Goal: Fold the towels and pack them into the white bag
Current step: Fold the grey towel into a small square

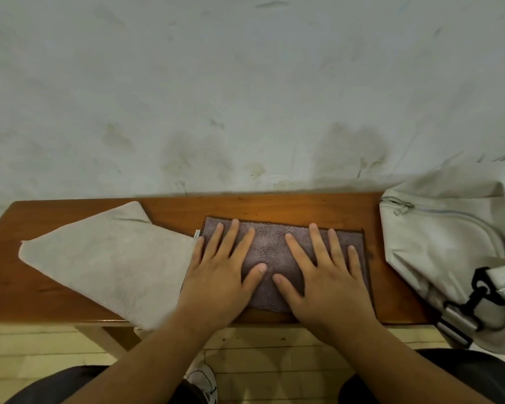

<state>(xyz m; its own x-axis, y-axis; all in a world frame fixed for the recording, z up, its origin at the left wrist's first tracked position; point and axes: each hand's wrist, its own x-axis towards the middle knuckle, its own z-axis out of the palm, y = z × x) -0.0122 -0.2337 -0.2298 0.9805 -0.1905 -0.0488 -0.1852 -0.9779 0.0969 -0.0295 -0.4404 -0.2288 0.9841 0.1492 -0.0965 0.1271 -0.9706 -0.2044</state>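
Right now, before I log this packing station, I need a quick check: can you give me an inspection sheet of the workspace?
Surface: wooden table, carrying the towels and bag.
Job's things: purple towel, flat rectangle, centre; beige towel spread at left, overhanging the front edge; white bag at right, with black strap clip.
Clutter: nothing seen.
Hands: left hand and right hand flat, pressing the purple towel.
Cables: nothing seen.
Surroundings: stained wall behind; wood floor and a shoe below.

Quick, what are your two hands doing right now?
Left hand: open, pressing flat on the purple towel.
Right hand: open, pressing flat on it too.
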